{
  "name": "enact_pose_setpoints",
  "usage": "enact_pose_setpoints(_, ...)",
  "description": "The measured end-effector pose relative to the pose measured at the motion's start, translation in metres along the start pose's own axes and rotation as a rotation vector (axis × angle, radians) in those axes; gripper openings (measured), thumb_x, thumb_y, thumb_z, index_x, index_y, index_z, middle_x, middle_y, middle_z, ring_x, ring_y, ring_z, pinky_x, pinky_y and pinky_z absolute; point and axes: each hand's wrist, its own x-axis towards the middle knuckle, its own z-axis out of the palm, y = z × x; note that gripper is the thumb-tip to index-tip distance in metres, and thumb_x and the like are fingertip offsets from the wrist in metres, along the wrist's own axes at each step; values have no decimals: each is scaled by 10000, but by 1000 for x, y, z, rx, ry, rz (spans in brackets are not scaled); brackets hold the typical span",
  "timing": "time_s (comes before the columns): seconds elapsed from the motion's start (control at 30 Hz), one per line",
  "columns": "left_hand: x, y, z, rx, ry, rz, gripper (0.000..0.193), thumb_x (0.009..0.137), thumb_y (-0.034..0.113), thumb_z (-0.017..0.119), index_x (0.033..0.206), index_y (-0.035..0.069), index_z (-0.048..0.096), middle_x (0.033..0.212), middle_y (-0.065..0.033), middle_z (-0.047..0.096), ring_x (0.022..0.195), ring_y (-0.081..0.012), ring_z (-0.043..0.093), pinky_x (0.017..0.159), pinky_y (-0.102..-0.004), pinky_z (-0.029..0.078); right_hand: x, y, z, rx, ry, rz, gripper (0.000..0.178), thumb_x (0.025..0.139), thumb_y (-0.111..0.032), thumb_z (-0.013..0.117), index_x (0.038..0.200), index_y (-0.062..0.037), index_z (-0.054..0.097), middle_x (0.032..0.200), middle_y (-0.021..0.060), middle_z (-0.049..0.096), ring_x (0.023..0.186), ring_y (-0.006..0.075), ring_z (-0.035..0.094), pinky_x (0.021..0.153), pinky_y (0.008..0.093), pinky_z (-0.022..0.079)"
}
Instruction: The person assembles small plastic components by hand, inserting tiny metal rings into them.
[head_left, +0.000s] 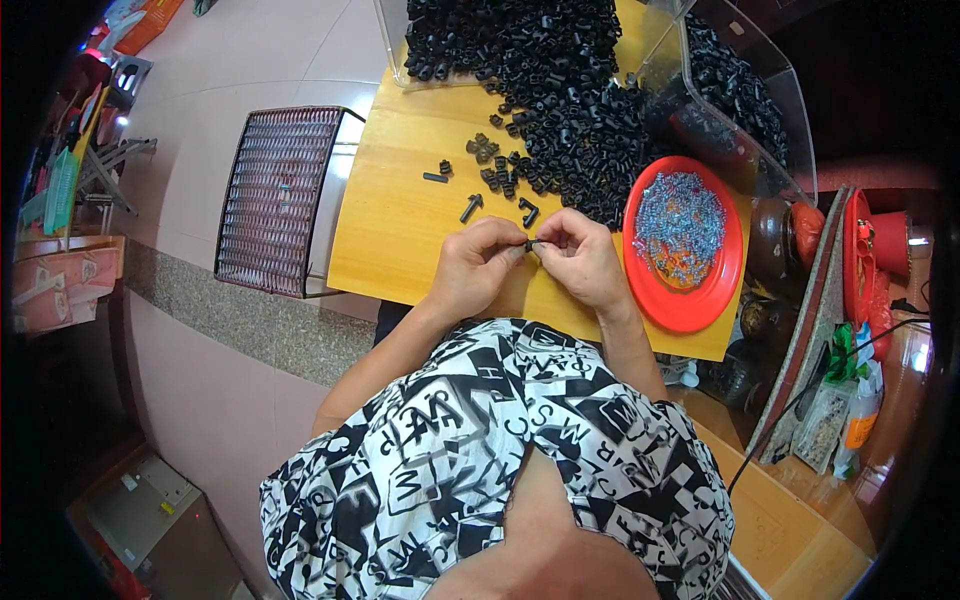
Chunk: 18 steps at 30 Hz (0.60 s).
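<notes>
My left hand (474, 264) and my right hand (584, 262) meet over the near edge of the yellow table (400, 225). Thumb and fingers of both are pinched on a small black plastic part (531, 245), mostly covered by the fingertips. Just beyond them lie a bent black piece (528, 211) and a longer black piece (472, 207). A large heap of small black plastic parts (580, 140) spreads over the far side. Right of my right hand sits a red plate (655, 305) holding many tiny shiny bluish pieces (680, 220).
Clear plastic bins with black parts stand far left (391, 50) and far right (797, 140) on the table. A woven rack-like stool (275, 200) is on the floor to the left. Jars (770, 240), a cable and packets (862, 410) crowd the right side.
</notes>
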Motion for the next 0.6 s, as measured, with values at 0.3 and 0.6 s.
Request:
enact_pose_setpoints(0.3, 1, -1, -2, 27, -34, 5, 100, 700, -94, 574, 781, -34, 567, 822, -77, 571, 761, -128, 541, 660, -218, 433, 6, 8, -3, 66, -134, 11, 75, 717, 35, 560, 777, 5, 528, 733, -9, 509, 655, 27, 463, 571, 161, 389)
enact_pose_setpoints(0.6, 1, 1, -1, 95, -57, 35, 105, 690, -107, 573, 766, -35, 564, 815, -80, 571, 741, -132, 547, 641, -223, 440, 6, 6, -12, 19, -241, -103, 93, 719, 18, 580, 794, -11, 535, 701, -12, 516, 634, 30, 475, 535, 162, 390)
